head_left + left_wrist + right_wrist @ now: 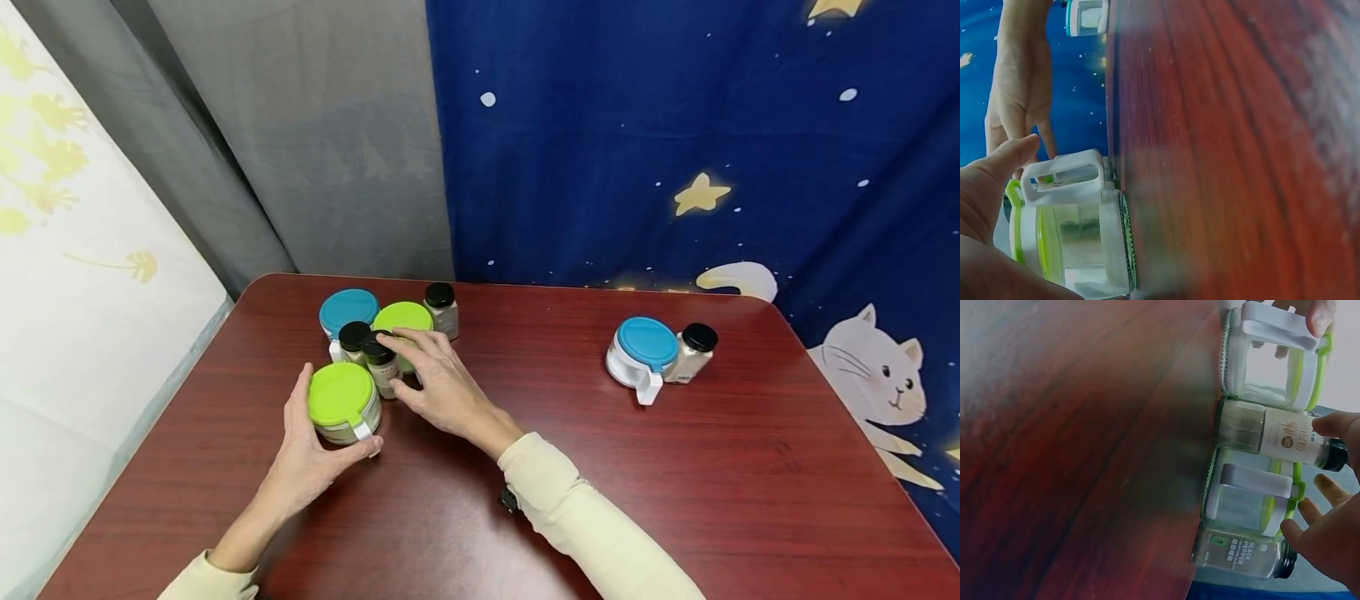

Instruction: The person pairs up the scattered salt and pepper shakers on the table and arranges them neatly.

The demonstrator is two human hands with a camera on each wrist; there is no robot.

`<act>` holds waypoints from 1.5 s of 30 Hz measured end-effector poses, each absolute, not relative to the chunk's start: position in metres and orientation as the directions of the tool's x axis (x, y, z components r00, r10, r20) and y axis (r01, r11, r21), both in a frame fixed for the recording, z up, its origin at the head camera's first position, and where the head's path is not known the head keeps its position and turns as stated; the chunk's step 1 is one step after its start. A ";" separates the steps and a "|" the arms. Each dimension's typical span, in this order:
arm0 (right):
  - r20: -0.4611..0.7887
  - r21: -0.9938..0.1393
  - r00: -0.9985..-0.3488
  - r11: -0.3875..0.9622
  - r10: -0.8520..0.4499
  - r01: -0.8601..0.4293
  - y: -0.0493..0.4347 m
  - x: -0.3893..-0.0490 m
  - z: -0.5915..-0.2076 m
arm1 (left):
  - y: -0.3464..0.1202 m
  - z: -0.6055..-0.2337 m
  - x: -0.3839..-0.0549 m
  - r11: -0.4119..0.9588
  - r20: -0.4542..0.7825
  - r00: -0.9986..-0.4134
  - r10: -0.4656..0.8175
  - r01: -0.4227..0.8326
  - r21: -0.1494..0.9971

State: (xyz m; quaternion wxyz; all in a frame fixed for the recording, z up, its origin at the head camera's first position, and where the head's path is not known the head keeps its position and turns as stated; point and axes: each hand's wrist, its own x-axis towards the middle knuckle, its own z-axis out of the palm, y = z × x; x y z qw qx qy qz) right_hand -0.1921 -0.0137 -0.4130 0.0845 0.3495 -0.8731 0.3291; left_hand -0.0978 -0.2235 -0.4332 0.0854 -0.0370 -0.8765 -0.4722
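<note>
From the head, the near green-lidded jar (341,395) is in the left hand (306,450), with the thumb on one side and the fingers on the other. A little bottle (386,381) with a black cap stands just beside that jar. The right hand (442,382) reaches to the bottle, its thumb and a finger near the cap. Behind the jar are a blue-lidded jar (348,308), another green-lidded jar (403,315) and two more black-capped bottles (442,314). Far to the right of it stand a second blue-lidded jar (647,340) and a bottle (692,353). The table (480,517) is shiny, red-brown and streaky like wood.

From the left wrist, the near jar is round and see-through, with a white loop handle (1063,178) and a bumpy rim at the bottom. The left hand is curled around it.

From the right wrist, the little bottle stands next to the near jar. It is clear, with a pale paper label (1288,436). The right thumb is by the label and the other fingers in sight are spread; I can't tell if they pinch it.
</note>
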 end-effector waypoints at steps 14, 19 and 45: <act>0.458 -0.474 -0.705 0.522 -0.541 -0.709 -0.014 -0.195 -0.413 | -0.225 -0.427 -0.101 0.582 0.167 -0.985 0.030 0.153 0.798; 0.479 -0.436 -0.700 0.548 -0.530 -0.714 -0.011 -0.191 -0.411 | -0.226 -0.426 -0.102 0.599 0.157 -0.987 0.031 0.144 0.787; 0.211 -0.762 -0.815 0.432 -0.540 -0.483 -0.006 -0.177 -0.429 | -0.234 -0.429 -0.103 0.608 0.164 -0.984 0.071 0.173 0.775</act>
